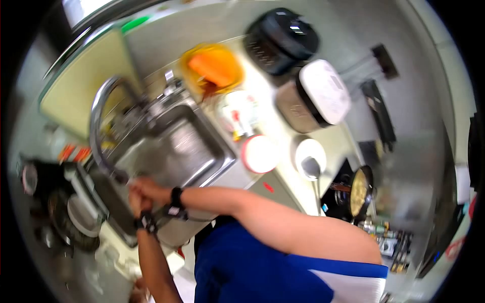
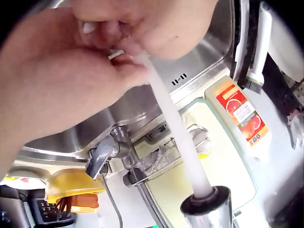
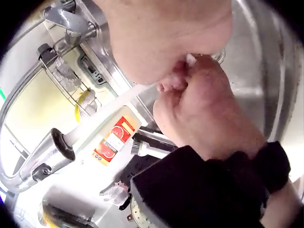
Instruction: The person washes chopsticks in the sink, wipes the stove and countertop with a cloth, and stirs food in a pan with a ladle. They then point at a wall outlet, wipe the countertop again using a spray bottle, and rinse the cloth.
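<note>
Both hands meet under the faucet (image 1: 98,126) at the sink's near left. A thick white stream of water (image 2: 175,123) runs from its nozzle (image 2: 209,202) onto them. My left hand (image 3: 209,102) is pressed against my right hand (image 3: 166,35), with bent fingers between the two palms. In the left wrist view the left hand (image 2: 156,28) is at the top and the right hand (image 2: 71,90) comes in from the left. A small white bit (image 3: 191,59) shows between the hands; I cannot tell what it is. Most fingers are hidden. Each wrist has a black strap.
The steel sink (image 1: 212,166) has a cutting board (image 1: 83,83) leaning behind it. A bottle with an orange label (image 2: 242,116) and a brush (image 2: 259,52) stand beside it. Rightward are a yellow bowl (image 1: 235,65), a rice cooker (image 1: 280,43) and a frying pan (image 1: 370,189).
</note>
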A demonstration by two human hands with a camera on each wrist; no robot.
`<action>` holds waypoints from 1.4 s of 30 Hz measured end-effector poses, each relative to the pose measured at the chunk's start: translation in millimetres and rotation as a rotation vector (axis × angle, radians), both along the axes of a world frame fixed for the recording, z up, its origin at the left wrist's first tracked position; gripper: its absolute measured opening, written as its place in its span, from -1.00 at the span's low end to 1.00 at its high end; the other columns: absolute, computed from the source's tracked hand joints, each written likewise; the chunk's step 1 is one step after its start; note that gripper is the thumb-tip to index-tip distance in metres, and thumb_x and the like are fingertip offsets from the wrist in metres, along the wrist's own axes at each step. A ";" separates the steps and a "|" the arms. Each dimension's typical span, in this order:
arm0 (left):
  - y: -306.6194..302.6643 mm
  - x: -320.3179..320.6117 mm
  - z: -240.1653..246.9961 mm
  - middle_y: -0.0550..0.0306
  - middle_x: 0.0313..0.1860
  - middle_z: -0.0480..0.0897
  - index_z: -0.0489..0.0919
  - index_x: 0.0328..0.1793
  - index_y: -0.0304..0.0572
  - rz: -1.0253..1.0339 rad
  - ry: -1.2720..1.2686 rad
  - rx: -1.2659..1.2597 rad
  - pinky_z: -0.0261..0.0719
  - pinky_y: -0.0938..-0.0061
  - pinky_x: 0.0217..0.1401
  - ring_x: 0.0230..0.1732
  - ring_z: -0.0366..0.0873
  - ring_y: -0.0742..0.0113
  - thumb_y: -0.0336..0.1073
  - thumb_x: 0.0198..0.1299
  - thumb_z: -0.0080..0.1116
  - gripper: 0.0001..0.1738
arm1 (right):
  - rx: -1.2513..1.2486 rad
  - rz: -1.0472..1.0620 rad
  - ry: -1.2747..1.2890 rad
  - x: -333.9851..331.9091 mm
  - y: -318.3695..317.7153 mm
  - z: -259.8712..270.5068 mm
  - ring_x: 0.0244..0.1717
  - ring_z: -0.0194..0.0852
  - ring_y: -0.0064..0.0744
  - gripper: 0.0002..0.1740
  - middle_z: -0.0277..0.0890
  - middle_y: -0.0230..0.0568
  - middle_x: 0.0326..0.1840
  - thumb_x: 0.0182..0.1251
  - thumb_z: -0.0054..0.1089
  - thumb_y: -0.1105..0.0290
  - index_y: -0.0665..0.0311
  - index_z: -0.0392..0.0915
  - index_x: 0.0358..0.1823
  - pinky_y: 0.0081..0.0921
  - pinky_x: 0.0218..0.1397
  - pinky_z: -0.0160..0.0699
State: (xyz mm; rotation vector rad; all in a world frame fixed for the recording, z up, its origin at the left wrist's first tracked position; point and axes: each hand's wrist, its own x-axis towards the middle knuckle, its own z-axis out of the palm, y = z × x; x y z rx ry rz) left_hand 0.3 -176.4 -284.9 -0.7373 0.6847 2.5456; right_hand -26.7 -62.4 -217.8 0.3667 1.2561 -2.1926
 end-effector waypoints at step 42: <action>-9.9 -7.0 56.1 0.08 0.20 0.63 0.54 0.26 -0.21 -0.082 0.092 -0.305 0.50 0.18 0.37 0.21 0.57 0.17 -0.16 0.48 0.04 -0.63 | 0.204 -0.090 0.162 -29.8 40.5 -5.8 -0.36 0.67 -0.30 -0.92 0.68 -0.22 -0.29 0.32 0.21 0.50 0.33 0.65 -0.25 -0.33 -0.42 0.72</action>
